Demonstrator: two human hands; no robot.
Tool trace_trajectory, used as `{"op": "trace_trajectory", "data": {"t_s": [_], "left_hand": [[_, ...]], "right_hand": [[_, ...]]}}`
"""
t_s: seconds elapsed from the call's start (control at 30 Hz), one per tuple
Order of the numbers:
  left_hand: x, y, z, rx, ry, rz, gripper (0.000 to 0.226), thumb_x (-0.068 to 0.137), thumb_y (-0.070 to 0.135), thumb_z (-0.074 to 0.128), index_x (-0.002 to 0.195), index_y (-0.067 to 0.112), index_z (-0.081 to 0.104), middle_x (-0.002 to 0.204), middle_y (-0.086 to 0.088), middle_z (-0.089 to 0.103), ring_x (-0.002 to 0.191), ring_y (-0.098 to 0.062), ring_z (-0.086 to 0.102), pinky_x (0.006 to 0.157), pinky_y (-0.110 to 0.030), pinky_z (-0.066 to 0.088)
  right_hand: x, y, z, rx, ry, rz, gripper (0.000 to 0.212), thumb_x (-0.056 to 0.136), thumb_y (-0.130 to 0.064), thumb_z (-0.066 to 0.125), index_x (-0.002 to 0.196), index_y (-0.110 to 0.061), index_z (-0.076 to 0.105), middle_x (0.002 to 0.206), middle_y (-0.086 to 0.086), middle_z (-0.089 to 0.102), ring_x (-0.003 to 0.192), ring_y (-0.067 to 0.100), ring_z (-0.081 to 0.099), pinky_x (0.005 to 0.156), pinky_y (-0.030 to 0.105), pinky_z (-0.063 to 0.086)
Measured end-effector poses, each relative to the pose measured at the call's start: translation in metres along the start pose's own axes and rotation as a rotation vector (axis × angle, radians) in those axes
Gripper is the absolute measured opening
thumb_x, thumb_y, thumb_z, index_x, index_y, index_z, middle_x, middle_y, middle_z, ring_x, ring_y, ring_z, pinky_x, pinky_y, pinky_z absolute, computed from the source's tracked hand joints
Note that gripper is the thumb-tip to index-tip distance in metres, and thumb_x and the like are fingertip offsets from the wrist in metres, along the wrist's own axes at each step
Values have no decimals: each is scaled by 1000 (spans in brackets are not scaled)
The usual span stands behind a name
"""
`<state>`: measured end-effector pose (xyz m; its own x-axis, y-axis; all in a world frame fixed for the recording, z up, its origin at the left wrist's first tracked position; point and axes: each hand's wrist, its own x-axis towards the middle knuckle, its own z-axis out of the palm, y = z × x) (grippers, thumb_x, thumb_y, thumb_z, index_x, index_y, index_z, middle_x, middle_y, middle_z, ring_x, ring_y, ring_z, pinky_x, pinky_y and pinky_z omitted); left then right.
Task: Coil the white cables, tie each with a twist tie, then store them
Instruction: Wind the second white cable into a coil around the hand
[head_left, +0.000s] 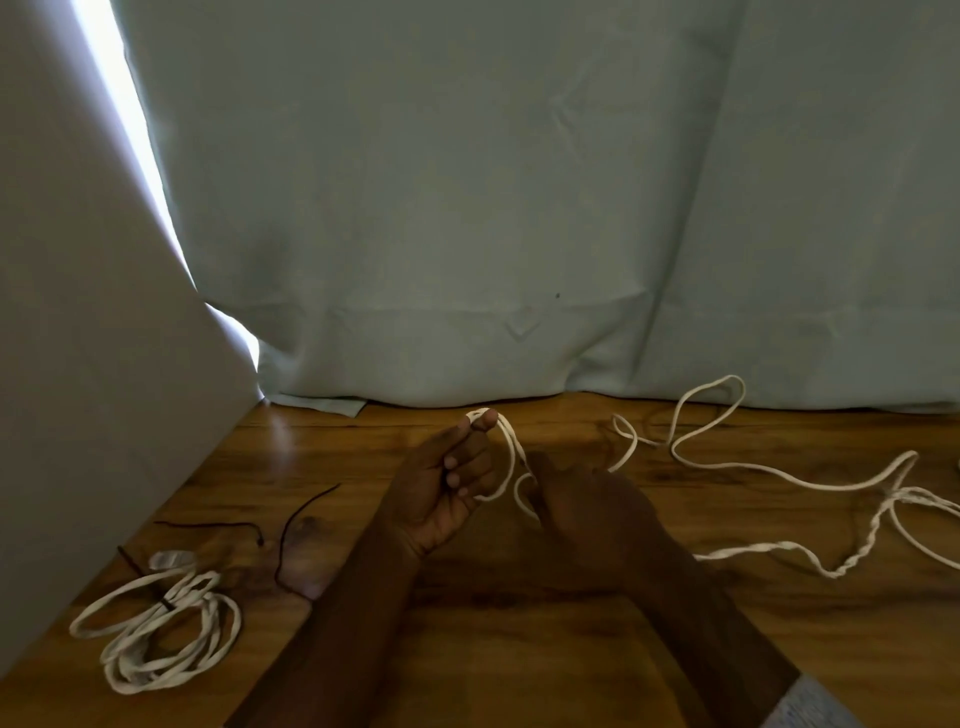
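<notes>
Both forearms reach in from the bottom edge, the right one ending in a grey sleeve cuff (802, 706) cut off at the corner. Between the hands runs the loose white cable (769, 470). One end is looped over the left hand (447, 483), pinched between thumb and forefinger tip, the other fingers curled in toward the palm. It then passes under the right hand (587, 499), which is seen from the back and in shadow; whether its fingers close on the cable cannot be told. From there the cable straggles right across the wooden table (519, 649) and off the frame edge. Near the left edge lies a coiled white cable (156, 629), bound by a dark twist tie (166, 605). Loose dark twist ties (291, 525) lie just beyond it; their number is hard to make out. Behind hangs a pale curtain (519, 208)
</notes>
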<state>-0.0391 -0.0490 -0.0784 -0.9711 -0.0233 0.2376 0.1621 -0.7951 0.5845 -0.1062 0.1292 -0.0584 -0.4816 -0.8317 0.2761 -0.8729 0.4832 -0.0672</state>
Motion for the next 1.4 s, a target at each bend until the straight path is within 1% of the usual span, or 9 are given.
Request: {"op": "trace_trajectory", "data": {"t_s": [0.27, 0.47, 0.67, 0.87, 1.03, 1.13, 1.23, 1.33, 1.4], "left_hand": [[4, 7, -2, -52, 175, 203, 62, 62, 12, 92, 115, -8, 67, 64, -1, 58, 57, -11, 59, 56, -26, 54], [8, 5, 11, -47, 328, 306, 32, 104, 16, 37, 113, -3, 61, 80, -6, 73, 80, -16, 75, 72, -37, 62], [9, 2, 13, 40, 338, 332, 30, 106, 16, 35, 119, -3, 55, 72, -3, 66, 77, -18, 72, 72, -47, 61], [11, -11, 14, 484, 421, 304, 28, 106, 17, 38, 121, 1, 56, 70, -8, 61, 70, -28, 67, 76, -48, 57], [3, -26, 16, 1081, 383, 191, 25, 105, 26, 45, 100, 7, 60, 78, -5, 61, 72, -19, 57, 65, -31, 47], [-1, -29, 31, 1056, 385, 62, 16, 103, 26, 50, 99, 21, 64, 87, 2, 65, 79, -16, 62, 69, -29, 49], [-5, -25, 37, 1113, 347, -40, 27, 101, 26, 50, 82, 17, 66, 57, 0, 56, 43, -10, 47, 42, -24, 32], [-5, -19, 34, 945, 298, -216, 47, 88, 55, 43, 62, 22, 64, 48, 1, 39, 37, -11, 27, 45, -26, 16], [-2, -18, 25, 756, 243, -316, 61, 89, 64, 32, 67, 16, 63, 45, 3, 34, 32, -8, 22, 44, -24, 11]], "right_hand": [[-6, -10, 10, -82, 47, -131, 43, 101, -43, 49, 138, -22, 48, 116, 0, 68, 98, 19, 68, 77, 33, 54], [-5, -17, 15, -154, 59, -163, 36, 101, -36, 44, 129, -17, 56, 106, 7, 69, 92, 27, 67, 73, 37, 56], [-6, -29, 6, -100, 28, -187, 38, 95, -37, 58, 128, -18, 55, 107, 7, 68, 94, 27, 66, 69, 34, 46], [-5, -26, -1, -33, 69, -252, 25, 97, -33, 53, 116, -20, 63, 105, 3, 68, 90, 23, 66, 68, 31, 44], [-1, -18, -6, -6, 107, -298, 24, 98, -36, 57, 116, -23, 64, 107, 1, 71, 91, 21, 68, 78, 35, 51], [1, -9, -11, -78, 283, -331, 21, 87, -41, 70, 98, -23, 70, 86, -2, 73, 74, 18, 70, 62, 32, 52], [1, 10, -10, -40, 406, -321, 31, 92, -48, 56, 99, -23, 72, 84, -7, 73, 70, 12, 69, 58, 31, 54], [1, 22, -9, -27, 429, -341, 25, 95, -42, 53, 101, -25, 70, 89, -8, 71, 70, 9, 66, 58, 22, 43], [2, 24, -11, -59, 485, -327, 24, 93, -38, 52, 97, -25, 71, 85, -8, 69, 65, 9, 64, 54, 19, 31]]}}
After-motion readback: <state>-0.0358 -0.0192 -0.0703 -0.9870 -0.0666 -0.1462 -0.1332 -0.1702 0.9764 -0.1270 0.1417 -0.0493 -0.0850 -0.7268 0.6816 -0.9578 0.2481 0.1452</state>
